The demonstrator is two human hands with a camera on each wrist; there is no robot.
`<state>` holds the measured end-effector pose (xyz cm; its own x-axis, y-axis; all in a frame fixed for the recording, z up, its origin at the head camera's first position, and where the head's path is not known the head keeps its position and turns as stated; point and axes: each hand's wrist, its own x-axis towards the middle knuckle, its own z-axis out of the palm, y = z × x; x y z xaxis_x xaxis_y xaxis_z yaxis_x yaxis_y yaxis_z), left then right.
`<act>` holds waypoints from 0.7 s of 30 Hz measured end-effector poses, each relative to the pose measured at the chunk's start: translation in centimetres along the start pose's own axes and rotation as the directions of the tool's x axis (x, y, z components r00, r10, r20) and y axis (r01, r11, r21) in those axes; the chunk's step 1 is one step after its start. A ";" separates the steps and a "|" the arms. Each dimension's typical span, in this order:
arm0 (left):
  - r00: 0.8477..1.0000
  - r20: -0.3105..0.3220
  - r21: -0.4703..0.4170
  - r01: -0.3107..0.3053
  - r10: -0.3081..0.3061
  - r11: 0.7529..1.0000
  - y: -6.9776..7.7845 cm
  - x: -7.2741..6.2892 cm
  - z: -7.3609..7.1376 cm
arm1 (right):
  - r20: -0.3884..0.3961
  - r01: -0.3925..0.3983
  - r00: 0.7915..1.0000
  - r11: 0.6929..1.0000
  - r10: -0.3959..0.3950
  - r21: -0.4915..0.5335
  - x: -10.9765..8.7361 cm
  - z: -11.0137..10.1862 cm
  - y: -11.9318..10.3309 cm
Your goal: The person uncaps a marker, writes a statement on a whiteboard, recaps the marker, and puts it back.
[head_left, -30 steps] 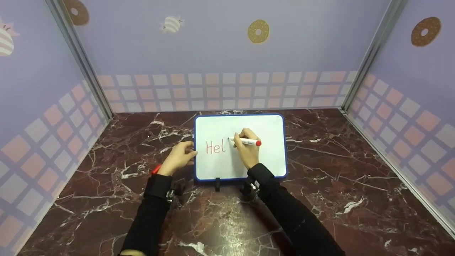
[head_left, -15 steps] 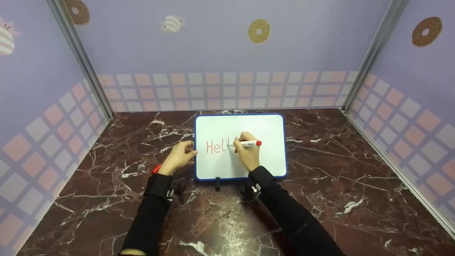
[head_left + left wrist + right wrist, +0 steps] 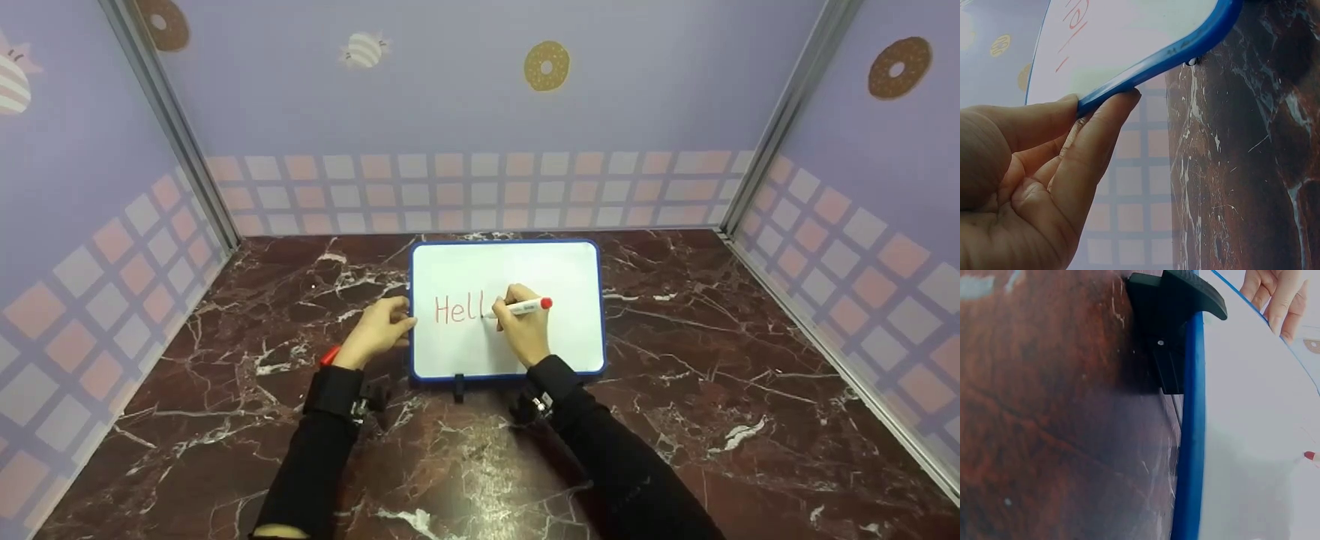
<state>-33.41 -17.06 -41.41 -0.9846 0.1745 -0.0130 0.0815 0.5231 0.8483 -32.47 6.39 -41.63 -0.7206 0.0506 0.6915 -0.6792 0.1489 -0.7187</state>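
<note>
A whiteboard (image 3: 450, 349) with a blue frame stands leaning back, red letters "Hell" (image 3: 459, 309) written on its left half. My left hand (image 3: 381, 330) pinches the board's left edge; in the left wrist view the thumb (image 3: 1044, 121) lies on the front side and fingers behind the blue frame (image 3: 1157, 62). My right hand (image 3: 525, 322) grips a white marker (image 3: 525, 306) with a red end, its tip at the foot of the last "l". In the right wrist view only the marker's red tip (image 3: 1310, 455) shows at the right edge; the right hand is out of that frame.
A black stand foot (image 3: 459, 388) hooks the board's lower edge, large in the right wrist view as a black bracket (image 3: 1174, 320). Under everything is a dark red marbled table (image 3: 712, 360). Patterned purple walls (image 3: 465, 97) enclose it at the back and both sides.
The marker, in my right hand, has moved down the board and drawn a second "l" after "Hel". My left hand stays at the board's edge.
</note>
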 end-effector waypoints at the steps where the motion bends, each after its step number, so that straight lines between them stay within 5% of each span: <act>1: 1.000 -0.001 0.000 -0.002 0.002 1.000 0.0 0.0 0.0 | 0.001 -0.001 1.000 1.000 0.001 -0.003 0.0 0.0 0.0; 16: 1.000 -0.013 -0.009 -0.018 0.018 1.000 -0.3 0.2 0.0 | -0.030 0.008 1.000 1.000 -0.009 -0.025 0.2 0.0 3.6; 21: 1.000 -0.003 -0.003 -0.013 0.013 1.000 -0.3 0.1 0.0 | -0.029 0.006 1.000 1.000 -0.006 -0.001 0.2 -0.4 1.3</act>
<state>-33.53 -17.17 -41.69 -0.9839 0.1785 -0.0006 0.0936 0.5184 0.8500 -33.42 6.96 -42.43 -0.7123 0.0788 0.6974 -0.6832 0.1500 -0.7147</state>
